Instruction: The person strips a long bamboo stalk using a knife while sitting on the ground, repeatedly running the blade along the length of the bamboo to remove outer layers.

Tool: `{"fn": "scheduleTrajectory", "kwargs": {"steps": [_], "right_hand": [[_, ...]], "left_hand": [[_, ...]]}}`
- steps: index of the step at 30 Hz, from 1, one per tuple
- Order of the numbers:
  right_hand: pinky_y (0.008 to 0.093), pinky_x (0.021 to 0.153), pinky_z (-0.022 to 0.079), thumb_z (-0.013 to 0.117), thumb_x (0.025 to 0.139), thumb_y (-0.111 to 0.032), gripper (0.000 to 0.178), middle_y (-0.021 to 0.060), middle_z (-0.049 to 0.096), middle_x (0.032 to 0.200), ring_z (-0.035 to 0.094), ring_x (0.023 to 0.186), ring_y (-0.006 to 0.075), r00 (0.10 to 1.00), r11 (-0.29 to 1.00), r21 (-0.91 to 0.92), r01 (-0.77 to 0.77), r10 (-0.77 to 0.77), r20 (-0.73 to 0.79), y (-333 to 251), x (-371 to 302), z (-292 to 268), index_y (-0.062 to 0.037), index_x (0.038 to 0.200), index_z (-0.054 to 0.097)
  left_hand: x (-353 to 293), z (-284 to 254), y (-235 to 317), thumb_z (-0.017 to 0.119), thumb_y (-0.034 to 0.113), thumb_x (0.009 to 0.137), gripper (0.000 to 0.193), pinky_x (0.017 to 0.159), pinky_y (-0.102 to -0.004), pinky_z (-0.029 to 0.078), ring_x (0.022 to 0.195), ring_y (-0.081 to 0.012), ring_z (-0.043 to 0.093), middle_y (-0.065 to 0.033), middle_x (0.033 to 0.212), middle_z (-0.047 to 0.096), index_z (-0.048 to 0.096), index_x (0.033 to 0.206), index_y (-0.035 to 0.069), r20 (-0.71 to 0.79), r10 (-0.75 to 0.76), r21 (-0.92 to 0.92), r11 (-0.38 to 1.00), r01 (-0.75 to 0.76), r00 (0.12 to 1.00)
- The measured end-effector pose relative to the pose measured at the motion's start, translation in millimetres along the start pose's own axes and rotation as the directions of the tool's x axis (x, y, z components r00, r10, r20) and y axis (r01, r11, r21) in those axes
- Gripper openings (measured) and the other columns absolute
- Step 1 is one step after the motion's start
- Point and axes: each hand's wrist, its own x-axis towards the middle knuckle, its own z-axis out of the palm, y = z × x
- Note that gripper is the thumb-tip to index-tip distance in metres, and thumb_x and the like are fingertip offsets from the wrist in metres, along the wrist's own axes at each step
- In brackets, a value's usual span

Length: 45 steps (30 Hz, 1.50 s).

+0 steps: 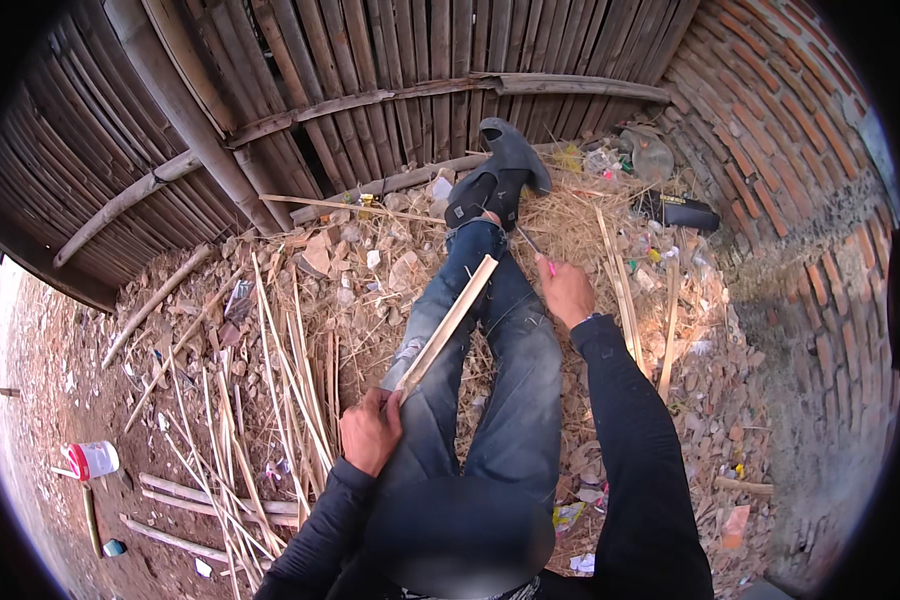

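My left hand (pixel 370 435) is closed round the near end of a pale split bamboo strip (pixel 448 325), which slants up and away across my jeans-clad legs (pixel 515 400). The strip's far end lies around knee or shin level. To the right of the legs, my right hand (pixel 567 293) is closed on a slim tool that looks like a knife (pixel 530 240), with a bit of pink by the fingers and a thin blade pointing toward my feet. The blade and the strip are apart. Much of the handle is hidden in the fist.
Long thin bamboo strips (pixel 290 380) lie in a loose pile on my left, with more strips (pixel 618 280) on my right. Rubble and straw cover the ground. A bamboo wall (pixel 370 50) stands ahead, a brick wall (pixel 810 130) at right. A red-and-white tub (pixel 95 460) sits far left.
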Motion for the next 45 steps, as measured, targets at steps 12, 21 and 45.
{"fn": "scheduleTrajectory", "kwargs": {"steps": [12,21,45], "right_hand": [[0.0586,0.064,0.055,0.053,0.108,-0.053,0.062,0.0285,0.068,0.071,0.069,0.070,0.0486,0.949,0.968,0.163,0.192,-0.226,0.219,-74,-87,19,-0.0013,0.078,0.070],[0.0611,0.063,0.054,0.054,0.106,-0.056,0.063,0.0259,0.068,0.069,0.069,0.070,0.0488,0.939,0.963,0.171,0.208,-0.246,0.239,-80,-103,26,-0.0045,0.075,0.071],[0.0570,0.057,0.053,0.053,0.107,-0.054,0.063,0.0254,0.068,0.067,0.068,0.064,0.0467,0.966,0.972,-0.024,0.236,-0.232,0.113,-29,-52,21,-0.0029,0.076,0.072]], "left_hand": [[14,3,9,0.075,0.018,0.097,0.021,0.064,-0.0469,0.056,0.069,-0.0403,0.073,-0.0221,0.076,0.073,0.069,0.088,0.000,0.075,-0.119,0.012,0.993,0.118,0.990],[15,1,17,0.076,0.020,0.096,0.023,0.067,-0.0447,0.058,0.074,-0.0401,0.075,-0.0230,0.081,0.075,0.072,0.088,-0.001,0.073,-0.176,-0.005,0.984,0.177,0.982],[9,-14,9,0.072,0.020,0.097,0.023,0.062,-0.0481,0.057,0.069,-0.0423,0.073,-0.0242,0.077,0.073,0.071,0.086,0.000,0.081,-0.087,-0.025,0.996,0.089,0.993]]}}
